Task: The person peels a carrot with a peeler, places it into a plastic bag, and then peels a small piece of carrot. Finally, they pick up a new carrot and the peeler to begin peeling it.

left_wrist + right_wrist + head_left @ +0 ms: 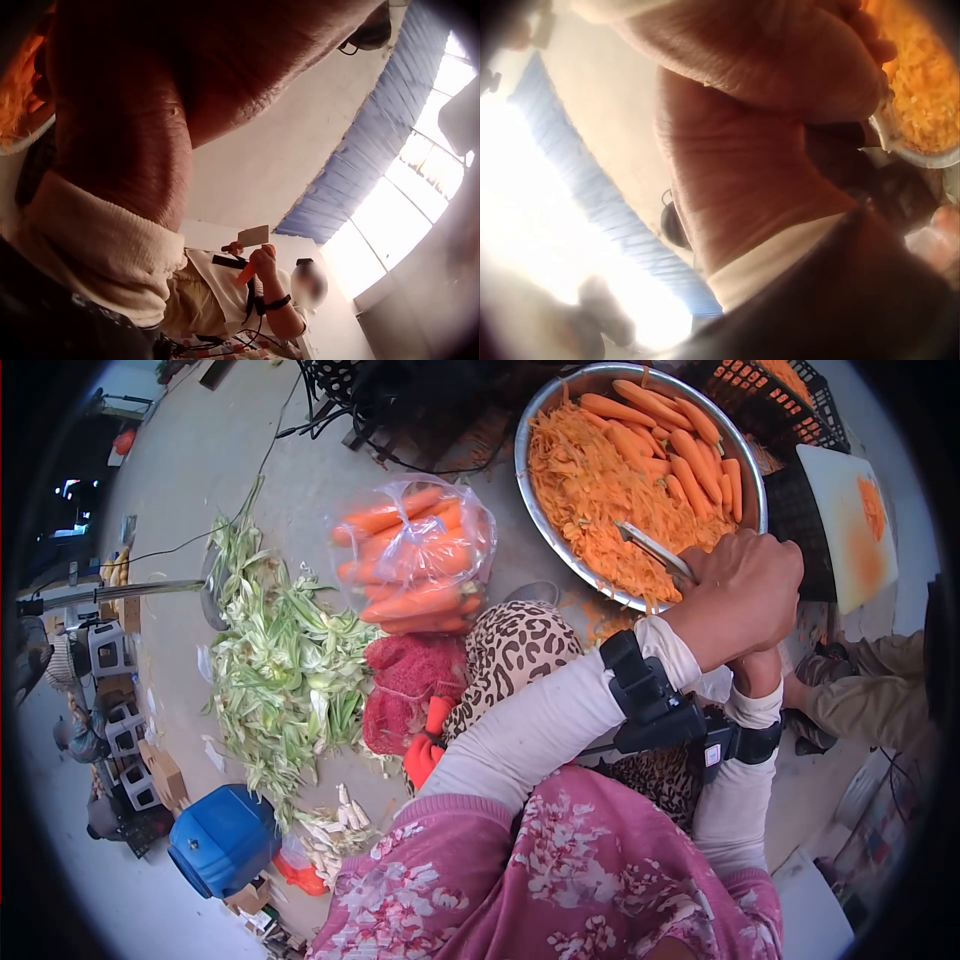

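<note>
My left hand lies over my right hand at the near rim of a metal bowl. From beside the left hand's bent fingers a slim metal tool reaches out over shredded carrot. The right hand is mostly hidden beneath the left, so I cannot tell what its fingers hold. Whole peeled carrots are piled in the bowl's far right side. In the right wrist view, the left hand covers the right one, with the shreds beyond.
A plastic bag of carrots stands left of the bowl, near corn husks and a blue container. At right, a stained cutting board leans on black crates. Another person holds a carrot and a flat plate-like tool.
</note>
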Available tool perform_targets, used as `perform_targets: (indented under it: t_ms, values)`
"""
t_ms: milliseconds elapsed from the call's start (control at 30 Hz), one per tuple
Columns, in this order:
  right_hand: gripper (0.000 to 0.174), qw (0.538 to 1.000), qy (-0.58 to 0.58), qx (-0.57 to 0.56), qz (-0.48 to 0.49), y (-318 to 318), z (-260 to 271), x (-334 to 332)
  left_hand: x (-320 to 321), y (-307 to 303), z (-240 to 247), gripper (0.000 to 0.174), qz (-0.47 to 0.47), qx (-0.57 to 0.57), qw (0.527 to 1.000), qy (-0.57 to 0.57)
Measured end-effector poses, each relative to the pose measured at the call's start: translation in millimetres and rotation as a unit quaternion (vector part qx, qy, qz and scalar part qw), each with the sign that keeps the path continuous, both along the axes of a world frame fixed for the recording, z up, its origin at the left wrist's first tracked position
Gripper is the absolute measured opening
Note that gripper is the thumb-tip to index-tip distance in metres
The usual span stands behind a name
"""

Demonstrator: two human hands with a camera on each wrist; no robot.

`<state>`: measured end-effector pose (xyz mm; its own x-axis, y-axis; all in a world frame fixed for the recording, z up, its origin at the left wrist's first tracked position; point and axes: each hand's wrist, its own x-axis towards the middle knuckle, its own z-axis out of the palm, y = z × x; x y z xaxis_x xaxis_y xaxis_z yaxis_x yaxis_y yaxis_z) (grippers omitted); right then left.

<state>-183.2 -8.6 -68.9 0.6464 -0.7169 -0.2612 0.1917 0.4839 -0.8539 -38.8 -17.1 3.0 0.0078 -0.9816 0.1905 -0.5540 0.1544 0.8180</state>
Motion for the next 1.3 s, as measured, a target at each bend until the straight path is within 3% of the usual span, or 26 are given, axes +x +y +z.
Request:
perform_targets:
  t_ms: [400, 567, 633, 733, 800, 933, 1033, 1100, 1233, 1300]
  values:
    - [0.051, 0.998, 0.029, 0.06, -0.021, 7, 17, 11, 4, 3, -1, 0.019, 0.001, -0.02, 0.999, -0.028]
    - [0.051, 0.993, 0.018, 0.101, -0.06, 0, -1, 9, 1, -1, -2, 0.019, 0.013, -0.068, 0.998, -0.008]
    - [0.051, 0.99, 0.016, 0.12, -0.07, 2, 2, 9, 0, -1, -2, 0.019, 0.007, -0.017, 1.0, -0.023]
    - [0.051, 0.992, 0.097, 0.083, -0.009, 5, 14, 10, 0, 0, -1, 0.02, 0.01, 0.004, 0.999, -0.037]
    - [0.049, 0.993, 0.003, 0.114, -0.012, 5, 8, 8, 0, 2, 0, 0.02, 0.006, 0.001, 0.999, -0.035]
    - [0.047, 0.991, -0.019, 0.13, -0.007, -7, -11, 0, -1, 0, 3, 0.019, -0.007, 0.015, 0.999, -0.035]
    - [0.044, 0.994, -0.045, 0.077, 0.056, -8, -8, 1, -1, -1, 5, 0.02, -0.015, 0.048, 0.998, -0.044]
    - [0.045, 0.965, -0.098, 0.241, -0.027, -5, -2, 10, 0, 1, 7, 0.02, -0.016, 0.041, 0.998, -0.043]
    - [0.044, 0.966, -0.154, 0.203, 0.035, -11, -15, 2, 1, 1, 8, 0.022, -0.022, 0.041, 0.998, -0.041]
    - [0.044, 0.991, -0.059, 0.012, 0.121, -19, -19, -6, 2, 1, 8, 0.022, -0.025, 0.046, 0.998, -0.039]
